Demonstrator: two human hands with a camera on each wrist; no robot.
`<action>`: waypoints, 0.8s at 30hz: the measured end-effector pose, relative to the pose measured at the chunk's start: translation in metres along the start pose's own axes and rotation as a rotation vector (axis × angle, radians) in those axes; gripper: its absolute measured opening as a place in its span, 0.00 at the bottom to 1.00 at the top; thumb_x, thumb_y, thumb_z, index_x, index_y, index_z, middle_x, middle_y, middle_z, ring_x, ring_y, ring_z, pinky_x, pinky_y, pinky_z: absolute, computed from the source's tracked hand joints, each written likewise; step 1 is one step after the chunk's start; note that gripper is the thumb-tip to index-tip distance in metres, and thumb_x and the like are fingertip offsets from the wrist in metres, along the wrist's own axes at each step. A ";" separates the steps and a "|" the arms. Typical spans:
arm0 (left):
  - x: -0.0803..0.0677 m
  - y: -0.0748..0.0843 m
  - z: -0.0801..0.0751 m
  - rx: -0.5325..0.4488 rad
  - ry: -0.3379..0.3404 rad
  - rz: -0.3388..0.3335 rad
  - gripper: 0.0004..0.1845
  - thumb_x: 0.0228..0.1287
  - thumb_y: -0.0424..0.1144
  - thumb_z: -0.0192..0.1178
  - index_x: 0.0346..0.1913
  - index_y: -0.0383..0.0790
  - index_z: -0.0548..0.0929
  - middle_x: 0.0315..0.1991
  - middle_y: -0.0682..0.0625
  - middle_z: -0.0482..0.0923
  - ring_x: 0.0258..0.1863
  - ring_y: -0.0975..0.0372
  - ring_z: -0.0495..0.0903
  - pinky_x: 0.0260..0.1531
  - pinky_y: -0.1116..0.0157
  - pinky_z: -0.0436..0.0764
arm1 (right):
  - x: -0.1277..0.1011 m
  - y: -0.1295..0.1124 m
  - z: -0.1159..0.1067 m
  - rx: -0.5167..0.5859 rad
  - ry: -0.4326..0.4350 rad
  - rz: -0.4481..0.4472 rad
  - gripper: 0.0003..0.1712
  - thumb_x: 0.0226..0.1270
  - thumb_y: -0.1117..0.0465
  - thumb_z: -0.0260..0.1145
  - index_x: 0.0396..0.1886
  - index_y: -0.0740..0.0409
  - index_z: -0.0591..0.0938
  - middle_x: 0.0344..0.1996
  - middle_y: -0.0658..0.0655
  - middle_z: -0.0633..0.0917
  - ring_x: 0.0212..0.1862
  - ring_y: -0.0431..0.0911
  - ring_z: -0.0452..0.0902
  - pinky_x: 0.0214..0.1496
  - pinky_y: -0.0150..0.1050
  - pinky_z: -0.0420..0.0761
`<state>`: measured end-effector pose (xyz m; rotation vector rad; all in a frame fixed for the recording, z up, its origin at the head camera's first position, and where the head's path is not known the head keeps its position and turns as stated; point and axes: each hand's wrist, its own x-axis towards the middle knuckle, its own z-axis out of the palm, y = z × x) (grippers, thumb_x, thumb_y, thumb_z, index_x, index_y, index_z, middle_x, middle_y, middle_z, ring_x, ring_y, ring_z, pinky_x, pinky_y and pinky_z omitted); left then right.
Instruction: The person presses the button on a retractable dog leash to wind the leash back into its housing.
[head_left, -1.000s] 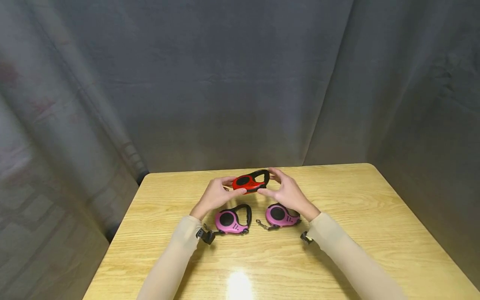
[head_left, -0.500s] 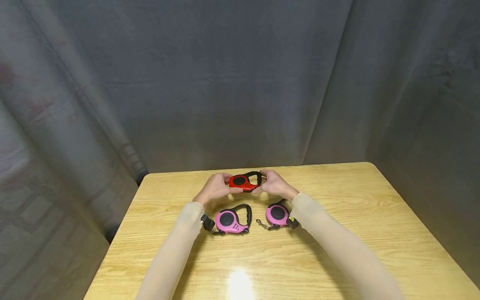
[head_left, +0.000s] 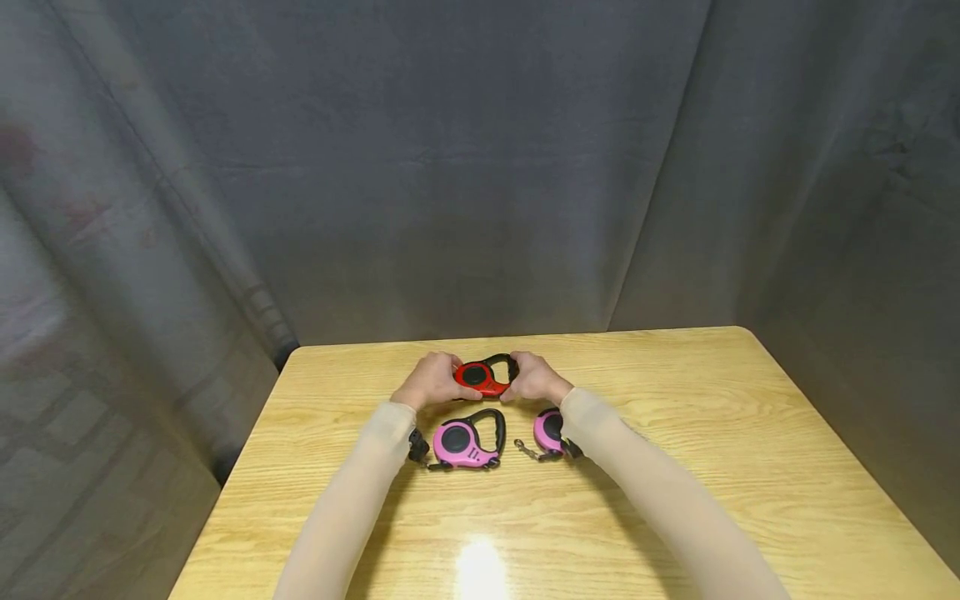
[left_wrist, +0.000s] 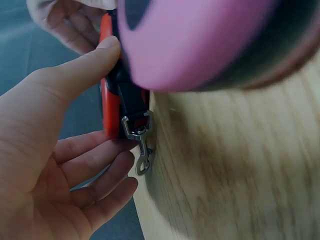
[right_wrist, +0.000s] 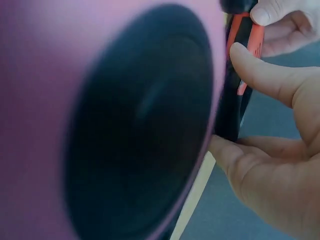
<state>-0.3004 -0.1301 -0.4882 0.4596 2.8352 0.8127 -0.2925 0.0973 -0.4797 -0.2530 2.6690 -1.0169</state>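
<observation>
Between both hands is a red-and-black retractable dog leash (head_left: pixel 474 375), low over the far part of the table. My left hand (head_left: pixel 432 379) grips its rounded body end, thumb on the near edge and fingers behind. At the black handle loop, my right hand (head_left: pixel 534 378) pinches the other end. A metal snap clip (left_wrist: pixel 143 152) hangs from the red leash beside my left fingers in the left wrist view. Nearer me lie two pink retractable leashes: the left one (head_left: pixel 454 440) shows whole, while my right forearm hides the handle of the right one (head_left: pixel 547 427).
The pink leashes loom large and blurred in both wrist views, close to the cameras. A small metal clip (head_left: pixel 522 447) lies between them on the wooden table (head_left: pixel 675 392). Grey curtains (head_left: pixel 450 208) stand behind the table's back edge and along its sides.
Both hands have lowered the red leash toward the table and shifted it slightly left. My right forearm has swung left, covering more of the right pink leash.
</observation>
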 end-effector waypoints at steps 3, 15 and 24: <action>0.001 0.001 0.002 0.058 0.014 0.008 0.37 0.47 0.58 0.85 0.53 0.35 0.87 0.38 0.48 0.90 0.34 0.61 0.83 0.43 0.63 0.83 | 0.001 -0.001 0.003 -0.043 0.009 0.005 0.58 0.51 0.66 0.86 0.79 0.74 0.65 0.71 0.73 0.77 0.73 0.65 0.74 0.78 0.54 0.73; -0.003 0.006 0.003 0.084 0.021 -0.013 0.37 0.50 0.57 0.85 0.54 0.34 0.86 0.40 0.47 0.89 0.35 0.61 0.83 0.43 0.62 0.83 | 0.003 0.002 0.000 -0.064 -0.001 -0.001 0.58 0.51 0.63 0.86 0.80 0.71 0.66 0.71 0.73 0.78 0.73 0.65 0.74 0.78 0.56 0.72; -0.017 0.007 -0.011 0.079 0.022 -0.032 0.38 0.70 0.59 0.70 0.70 0.33 0.78 0.57 0.39 0.88 0.55 0.49 0.87 0.59 0.51 0.84 | -0.010 0.000 -0.018 -0.014 -0.019 -0.013 0.60 0.63 0.52 0.81 0.84 0.70 0.57 0.76 0.74 0.71 0.78 0.67 0.68 0.81 0.59 0.67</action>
